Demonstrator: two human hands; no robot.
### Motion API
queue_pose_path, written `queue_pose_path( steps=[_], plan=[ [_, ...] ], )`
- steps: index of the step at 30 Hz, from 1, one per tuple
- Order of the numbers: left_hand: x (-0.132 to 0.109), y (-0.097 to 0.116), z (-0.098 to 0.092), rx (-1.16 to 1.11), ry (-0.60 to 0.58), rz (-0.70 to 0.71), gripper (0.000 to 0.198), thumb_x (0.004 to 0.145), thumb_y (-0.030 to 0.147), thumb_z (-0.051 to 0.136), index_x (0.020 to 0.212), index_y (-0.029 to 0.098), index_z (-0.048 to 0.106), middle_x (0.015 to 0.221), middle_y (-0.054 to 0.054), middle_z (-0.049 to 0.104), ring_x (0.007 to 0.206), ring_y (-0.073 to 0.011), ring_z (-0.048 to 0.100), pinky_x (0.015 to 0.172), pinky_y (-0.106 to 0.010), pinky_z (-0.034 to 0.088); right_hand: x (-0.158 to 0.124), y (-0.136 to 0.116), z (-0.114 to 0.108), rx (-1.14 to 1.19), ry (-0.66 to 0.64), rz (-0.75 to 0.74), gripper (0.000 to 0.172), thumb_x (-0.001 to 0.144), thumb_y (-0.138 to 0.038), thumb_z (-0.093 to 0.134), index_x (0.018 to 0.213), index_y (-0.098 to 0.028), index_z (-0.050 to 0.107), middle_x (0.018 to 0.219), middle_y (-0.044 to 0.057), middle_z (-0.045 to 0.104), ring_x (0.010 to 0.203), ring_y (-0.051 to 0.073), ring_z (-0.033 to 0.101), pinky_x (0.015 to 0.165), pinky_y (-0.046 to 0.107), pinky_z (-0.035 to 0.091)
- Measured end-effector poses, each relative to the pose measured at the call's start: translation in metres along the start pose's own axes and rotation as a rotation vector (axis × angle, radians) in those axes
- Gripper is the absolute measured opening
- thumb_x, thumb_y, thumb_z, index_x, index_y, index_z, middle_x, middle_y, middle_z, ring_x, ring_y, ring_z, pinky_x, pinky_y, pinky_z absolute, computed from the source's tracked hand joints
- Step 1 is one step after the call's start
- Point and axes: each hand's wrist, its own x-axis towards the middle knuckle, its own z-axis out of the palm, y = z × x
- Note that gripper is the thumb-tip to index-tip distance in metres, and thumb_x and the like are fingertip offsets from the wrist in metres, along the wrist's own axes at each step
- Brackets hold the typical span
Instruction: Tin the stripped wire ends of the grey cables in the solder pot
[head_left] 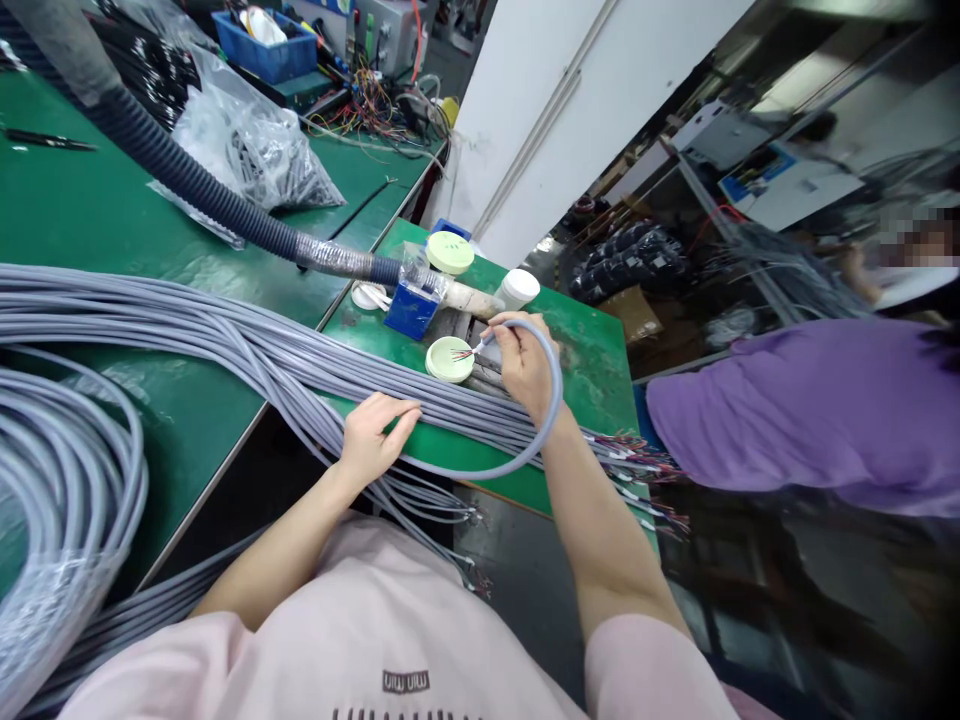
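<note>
My right hand [525, 362] is closed on the end of one grey cable [553, 400], which loops round my wrist. Its stripped coloured wire tips hover over a small pale green round dish [448, 359] on the green bench. My left hand [373, 434] lies on a thick bundle of grey cables [225, 335], fingers partly stretched and resting on the strands. The bundle runs from the far left across the bench, and its stripped ends [637, 465] fan out at the right.
A black corrugated hose [187, 180] ends over a blue box [412, 308]. Nearby stand a green lid [450, 252] and a white cup [517, 288]. A plastic bag of parts [255, 150] lies behind. A person in purple [802, 420] sits at the right. Coiled cable [60, 500] lies left.
</note>
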Motion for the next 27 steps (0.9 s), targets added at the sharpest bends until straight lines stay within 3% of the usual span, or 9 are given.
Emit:
queue_pose_path(
  steps=[10,19,23,27],
  plan=[
    [-0.004,-0.009,0.003,-0.003,-0.064,-0.005,0.016,0.085,0.026,0.060,0.091,0.022,0.074,0.080,-0.007,0.074,0.071,-0.0172,0.063,0.072,-0.031,0.047,0.026,0.004,0.025,-0.101,-0.222,-0.093,0.021,0.096,-0.029,0.044,0.092,-0.022,0.063,0.087,0.004,0.071,0.088,0.024,0.057,0.080,0.038,0.037],
    [-0.005,-0.011,0.004,0.019,-0.073,0.019,0.015,0.085,0.026,0.061,0.091,0.021,0.073,0.080,-0.007,0.074,0.071,-0.0166,0.063,0.071,-0.030,0.048,0.026,0.007,0.041,-0.127,-0.309,-0.119,0.021,0.095,-0.027,0.043,0.093,-0.021,0.062,0.084,0.005,0.069,0.086,0.024,0.057,0.081,0.038,0.036],
    [-0.005,-0.011,0.004,0.036,-0.033,0.102,0.013,0.086,0.022,0.060,0.092,0.019,0.071,0.078,-0.006,0.073,0.069,-0.0153,0.063,0.069,-0.029,0.049,0.027,0.005,0.030,-0.142,-0.280,-0.115,0.024,0.096,-0.029,0.041,0.091,-0.020,0.062,0.087,0.005,0.070,0.086,0.023,0.057,0.081,0.037,0.036],
    [-0.003,-0.009,0.004,0.063,0.015,0.165,0.011,0.085,0.018,0.060,0.091,0.017,0.070,0.078,-0.006,0.073,0.069,-0.0146,0.063,0.067,-0.029,0.050,0.025,0.013,0.000,-0.201,-0.145,-0.104,0.024,0.096,-0.030,0.040,0.094,-0.021,0.061,0.091,0.005,0.070,0.092,0.024,0.057,0.084,0.038,0.036]
  ],
)
